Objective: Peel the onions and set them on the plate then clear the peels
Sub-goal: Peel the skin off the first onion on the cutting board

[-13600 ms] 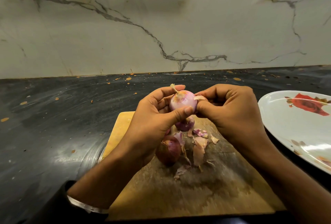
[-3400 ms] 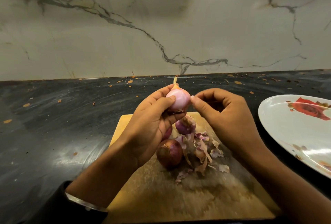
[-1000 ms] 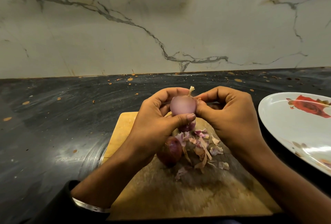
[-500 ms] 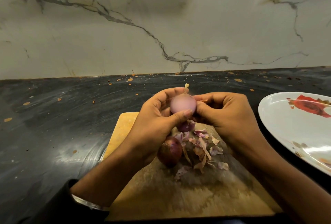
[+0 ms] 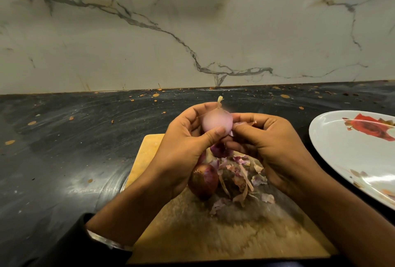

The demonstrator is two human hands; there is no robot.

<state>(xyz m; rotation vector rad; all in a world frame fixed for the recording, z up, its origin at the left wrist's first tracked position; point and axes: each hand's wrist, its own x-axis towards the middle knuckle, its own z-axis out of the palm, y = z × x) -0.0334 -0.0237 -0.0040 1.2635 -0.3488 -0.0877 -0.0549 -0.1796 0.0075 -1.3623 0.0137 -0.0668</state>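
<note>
left hand (image 5: 181, 147) grips a pale onion (image 5: 217, 122) above the board (image 5: 149, 151); right hand (image 5: 267, 145) pinches a peel (image 5: 241, 125) at its 3 o'clock. unpeeled onion (image 5: 203, 181) and peels (image 5: 241, 179) lie at 6 o'clock, plate (image 5: 346, 160) at 3 o'clock on the counter (image 5: 64, 149).

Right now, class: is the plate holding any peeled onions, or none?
None visible. The plate shows only its printed red flower; part lies out of frame. The pale onion is gripped in the left hand.
</note>
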